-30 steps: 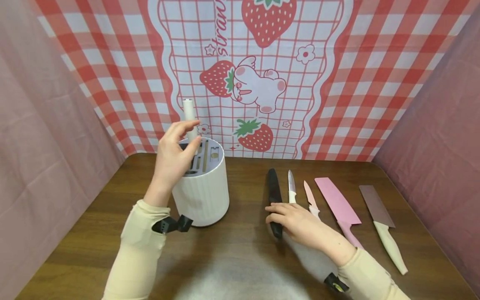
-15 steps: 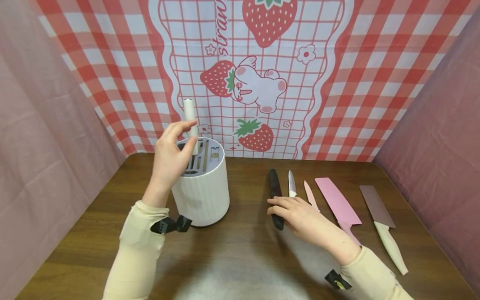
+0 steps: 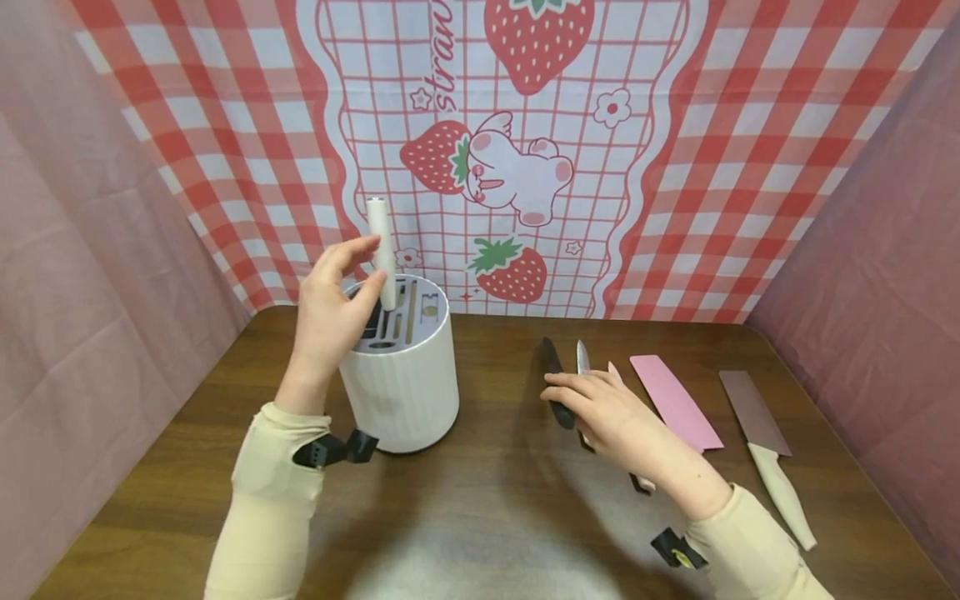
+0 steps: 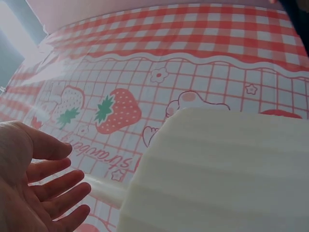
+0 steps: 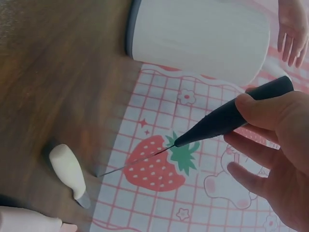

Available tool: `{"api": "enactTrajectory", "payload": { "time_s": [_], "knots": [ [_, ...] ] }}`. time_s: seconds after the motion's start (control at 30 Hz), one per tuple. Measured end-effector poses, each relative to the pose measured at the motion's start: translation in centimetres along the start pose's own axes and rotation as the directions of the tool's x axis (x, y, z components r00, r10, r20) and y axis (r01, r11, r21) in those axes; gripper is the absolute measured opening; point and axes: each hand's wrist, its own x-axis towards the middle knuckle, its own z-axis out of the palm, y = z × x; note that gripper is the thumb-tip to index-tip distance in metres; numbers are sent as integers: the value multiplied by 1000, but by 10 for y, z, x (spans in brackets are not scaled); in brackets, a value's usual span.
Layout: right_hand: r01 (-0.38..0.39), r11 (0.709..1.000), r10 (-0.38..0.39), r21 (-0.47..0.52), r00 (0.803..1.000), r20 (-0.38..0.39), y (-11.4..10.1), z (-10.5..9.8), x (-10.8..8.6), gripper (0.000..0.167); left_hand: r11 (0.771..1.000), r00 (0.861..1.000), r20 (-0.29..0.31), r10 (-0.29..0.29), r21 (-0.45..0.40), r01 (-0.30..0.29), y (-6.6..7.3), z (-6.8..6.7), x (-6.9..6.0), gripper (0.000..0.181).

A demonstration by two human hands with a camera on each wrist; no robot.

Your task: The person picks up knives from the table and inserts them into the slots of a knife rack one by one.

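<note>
My right hand [image 3: 611,417] grips the black handle of a knife [image 5: 217,116], thumb on one side and fingers on the other. Its thin blade shows edge-on in the right wrist view, slanting down towards the table. On the left stands a round white knife block [image 3: 405,400] with a slotted grey top. A white handle [image 3: 381,225] rises upright from one slot; what lies below it is hidden. Beside this handle is my left hand [image 3: 326,308], thumb and fingers apart. In the left wrist view, the left hand [image 4: 43,188] holds nothing.
Right of the black knife lie a small white-handled knife [image 3: 582,357], a small pink-bladed knife [image 3: 613,372], a pink cleaver [image 3: 675,400] and a cream-handled cleaver [image 3: 780,492] on the wooden table [image 3: 480,500]. A checked strawberry cloth [image 3: 510,267] hangs behind.
My right hand has moved away from me and slightly right, raising the handle end of the black knife. The left hand has drawn back a little to the left from the white handle.
</note>
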Motion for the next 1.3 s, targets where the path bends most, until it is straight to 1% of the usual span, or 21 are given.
{"api": "enactTrajectory", "payload": {
  "time_s": [0.2, 0.4, 0.53, 0.63, 0.73, 0.87, 1.03, 1.17, 1.3],
  "knots": [
    [-41, 999, 41, 8, 999, -25, 3, -2, 5, 45, 999, 998, 43, 37, -8, -37, 1, 8, -4, 38],
    [-71, 997, 73, 32, 996, -57, 9, -4, 13, 44, 1000, 996, 84, 20, -19, -19, 3, 15, -8, 39],
    [-89, 994, 94, 66, 992, -79, 11, -6, 18, 42, 1000, 996, 91, 21, -16, -20, 3, 18, -10, 39],
    [-102, 992, 108, 79, 991, -81, 12, -7, 21, 42, 999, 995, 92, 31, -13, -30, 2, 19, -11, 39],
    [-86, 993, 97, 87, 987, -129, 14, -6, 23, 40, 999, 994, 104, 36, -11, -35, 1, 20, -12, 40],
    [-61, 994, 79, 91, 975, -207, 19, -4, 26, 40, 999, 992, 123, 43, -21, -40, 2, 22, -13, 39],
    [-71, 994, 86, 77, 973, -212, 19, -7, 26, 45, 998, 989, 144, 44, -47, -38, 1, 25, -14, 38],
    [-80, 994, 95, 75, 970, -226, 18, -9, 26, 45, 998, 987, 152, 47, -39, -42, 1, 28, -15, 38],
    [-93, 992, 113, 90, 961, -251, 16, -12, 27, 44, 999, 982, 181, 45, -27, -41, 3, 30, -17, 39]
  ]
}}
